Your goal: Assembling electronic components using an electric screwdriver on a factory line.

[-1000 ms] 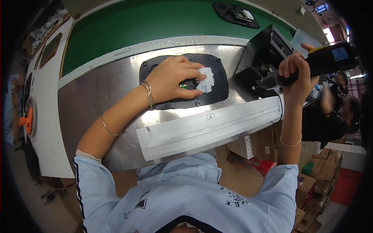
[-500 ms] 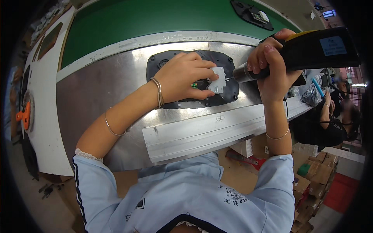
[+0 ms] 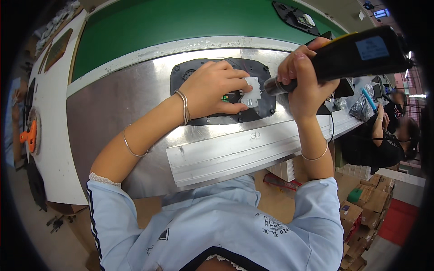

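My left hand [image 3: 218, 86] lies over a black plastic panel [image 3: 183, 68] on the metal worktop. Thumb and fingers pinch a small white plastic box [image 3: 251, 94], which rests at the panel's right half. A bit of green circuit board [image 3: 224, 98] peeks out under my palm. My right hand [image 3: 309, 83] is wrapped round a black and yellow power screwdriver [image 3: 350, 58]. Its metal nose [image 3: 274, 86] points left at the white box's right side. Whether the bit touches a screw is too small to tell.
A green conveyor belt [image 3: 181, 27] runs behind the worktop, carrying another black panel [image 3: 294, 18] at far right. A pale metal rail [image 3: 226, 156] lines the near edge. To the right, a co-worker [image 3: 375, 140] sits by plastic bags [image 3: 361, 108]. Cardboard boxes [image 3: 368, 198] are stacked below.
My right hand has shifted left and slightly down with the power screwdriver, its nose nearer the white box. My left hand and the panel have barely moved.
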Demonstrator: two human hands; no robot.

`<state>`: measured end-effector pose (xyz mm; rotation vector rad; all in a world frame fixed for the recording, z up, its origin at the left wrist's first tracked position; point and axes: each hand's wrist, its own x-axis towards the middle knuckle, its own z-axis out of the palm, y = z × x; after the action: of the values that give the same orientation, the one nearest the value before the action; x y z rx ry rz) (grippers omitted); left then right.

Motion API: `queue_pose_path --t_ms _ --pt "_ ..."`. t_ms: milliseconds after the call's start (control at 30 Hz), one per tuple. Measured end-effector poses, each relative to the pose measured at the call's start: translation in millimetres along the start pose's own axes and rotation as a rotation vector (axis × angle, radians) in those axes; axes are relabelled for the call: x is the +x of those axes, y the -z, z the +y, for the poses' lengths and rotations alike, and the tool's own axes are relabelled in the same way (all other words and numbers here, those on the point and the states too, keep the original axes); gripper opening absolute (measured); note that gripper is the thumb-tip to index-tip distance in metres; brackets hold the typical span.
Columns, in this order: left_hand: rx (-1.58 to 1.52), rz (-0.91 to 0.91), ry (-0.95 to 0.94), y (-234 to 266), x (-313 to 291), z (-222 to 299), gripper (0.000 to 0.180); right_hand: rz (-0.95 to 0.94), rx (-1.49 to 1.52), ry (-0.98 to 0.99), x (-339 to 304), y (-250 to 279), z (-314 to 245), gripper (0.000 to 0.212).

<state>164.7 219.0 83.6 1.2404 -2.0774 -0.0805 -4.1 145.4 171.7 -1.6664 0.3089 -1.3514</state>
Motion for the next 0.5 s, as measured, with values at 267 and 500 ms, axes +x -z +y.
queue_pose_path --t_ms 267,500 --pt "-0.039 0.014 -0.035 -0.3 3.1 1.1 0.034 -0.031 -0.014 -0.003 7.5 9.6 -16.4 0.036" --pt "-0.017 0.008 -0.008 1.1 1.2 -0.9 0.035 0.129 -0.152 0.17 13.5 82.3 -57.1 0.026"
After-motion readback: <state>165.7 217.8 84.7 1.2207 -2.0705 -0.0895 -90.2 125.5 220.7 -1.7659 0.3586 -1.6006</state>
